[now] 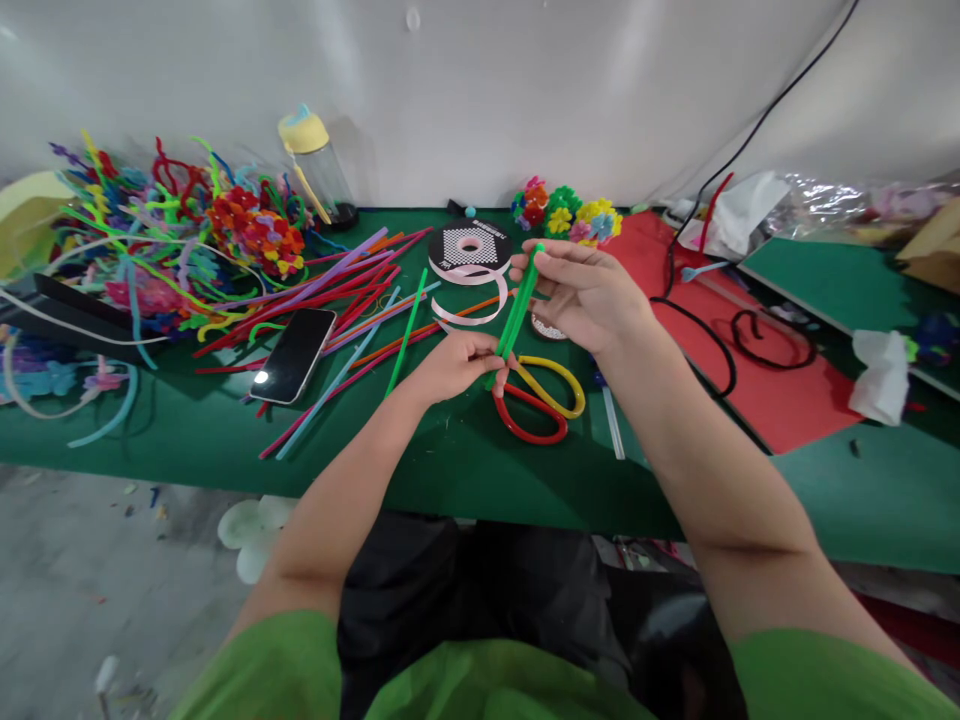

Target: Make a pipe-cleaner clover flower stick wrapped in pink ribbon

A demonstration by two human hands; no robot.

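Observation:
Both hands hold a bundle of green pipe cleaners (519, 305) slanted above the green table (450, 470). My left hand (454, 365) pinches the lower end, fingers closed round it. My right hand (581, 295) grips the upper end between thumb and fingers. Just below the hands lie scissors (540, 400) with red and yellow handles. A pale pink ribbon spool (470, 250) sits behind the bundle, its ribbon curling loose on the table.
A heap of coloured pipe cleaners (172, 240) and long loose stems fill the left side, with a phone (294, 354) beside them. Small pipe-cleaner flowers (566, 212) stand at the back. A yellow-capped bottle (319, 165), a red mat (750, 340) and black cables lie nearby.

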